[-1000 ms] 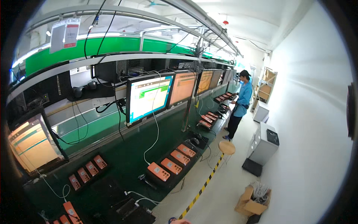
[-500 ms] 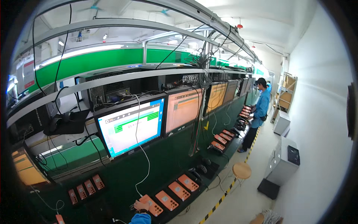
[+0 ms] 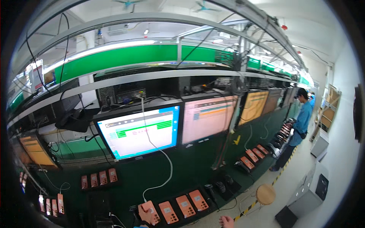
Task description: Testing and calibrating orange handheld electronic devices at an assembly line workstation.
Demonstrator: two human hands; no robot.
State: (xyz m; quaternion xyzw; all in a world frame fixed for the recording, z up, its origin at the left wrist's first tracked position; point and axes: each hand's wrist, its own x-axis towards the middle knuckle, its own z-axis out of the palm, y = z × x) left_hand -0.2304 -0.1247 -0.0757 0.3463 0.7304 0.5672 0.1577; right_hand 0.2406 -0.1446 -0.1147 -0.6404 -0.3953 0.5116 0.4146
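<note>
Low in the frame, just left of centre, the left hand (image 3: 144,215) sits on the nearest orange device (image 3: 151,211), fingers curled over its lower left edge, gripping it as it lies flat in the black tray (image 3: 213,199). Only part of that hand shows. The right hand (image 3: 227,221) peeks in at the bottom edge, right of centre, touching nothing; too little of it shows to tell whether it is loose or clenched.

The device is a flat orange slab with rounded corners and a small pale panel on its face, about the shape of a phone. A white cable (image 3: 164,167) runs up from its top end toward the monitor (image 3: 140,133) in the middle of the frame. Three more orange slabs (image 3: 185,205) lie in a row to its right in the same tray.

It looks light and rigid, easy for one hand, but probably smooth-cased and fragile. The long side edges seem the best place to pinch it, clear of the panel. The plugged cable will likely tug at the top end, so lifting calls for slack there.

Far right, a person in blue (image 3: 300,125) stands at the bench. A round stool (image 3: 265,193) waits in the aisle.
</note>
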